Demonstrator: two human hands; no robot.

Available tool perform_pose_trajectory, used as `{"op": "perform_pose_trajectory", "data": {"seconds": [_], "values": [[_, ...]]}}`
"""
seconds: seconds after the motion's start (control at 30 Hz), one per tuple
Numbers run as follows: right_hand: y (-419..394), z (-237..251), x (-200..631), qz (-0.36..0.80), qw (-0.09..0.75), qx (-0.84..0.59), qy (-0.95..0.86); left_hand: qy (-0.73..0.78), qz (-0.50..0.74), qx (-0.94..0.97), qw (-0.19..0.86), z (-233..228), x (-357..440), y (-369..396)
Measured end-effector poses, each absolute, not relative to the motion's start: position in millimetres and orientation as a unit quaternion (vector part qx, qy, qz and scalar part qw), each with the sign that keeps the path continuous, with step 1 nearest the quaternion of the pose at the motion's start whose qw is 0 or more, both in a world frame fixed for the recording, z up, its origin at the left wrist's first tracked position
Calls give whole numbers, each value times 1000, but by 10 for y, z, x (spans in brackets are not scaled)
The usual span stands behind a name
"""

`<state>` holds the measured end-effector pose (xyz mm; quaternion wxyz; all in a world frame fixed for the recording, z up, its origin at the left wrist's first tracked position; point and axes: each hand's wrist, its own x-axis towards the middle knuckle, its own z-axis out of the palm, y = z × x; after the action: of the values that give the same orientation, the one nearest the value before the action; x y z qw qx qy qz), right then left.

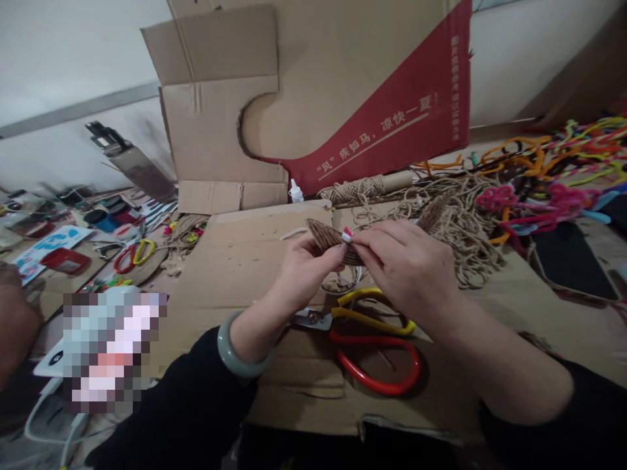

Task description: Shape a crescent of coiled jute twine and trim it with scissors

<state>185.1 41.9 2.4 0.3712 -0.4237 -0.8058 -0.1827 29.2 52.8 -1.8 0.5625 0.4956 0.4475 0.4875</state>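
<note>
Red cardboard panel (pixel 392 124) reads "风"疾如马,凉快一夏 behind both hands (pixel 362 267).

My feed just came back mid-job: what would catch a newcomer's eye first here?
Both hands meet at centre: the left hand and right hand pinch a brown twine-wrapped flat piece above the cardboard sheet. Just below them lie scissors with red and yellow handles. Behind stands a large cardboard box with a red printed panel, and bright pipe cleaners sprawl at the right.

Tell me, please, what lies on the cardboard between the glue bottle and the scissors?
In the head view, both hands holding a twine-wrapped piece sit between glue bottle and scissors.
</note>
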Motion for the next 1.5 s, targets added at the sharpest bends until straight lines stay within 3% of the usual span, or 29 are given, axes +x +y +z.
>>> {"op": "perform_pose_trajectory", "data": {"seconds": [1.5], "values": [[471, 12, 1848, -175, 383, -407, -810, 411, 471, 605, 494, -72, 272, 536]]}}
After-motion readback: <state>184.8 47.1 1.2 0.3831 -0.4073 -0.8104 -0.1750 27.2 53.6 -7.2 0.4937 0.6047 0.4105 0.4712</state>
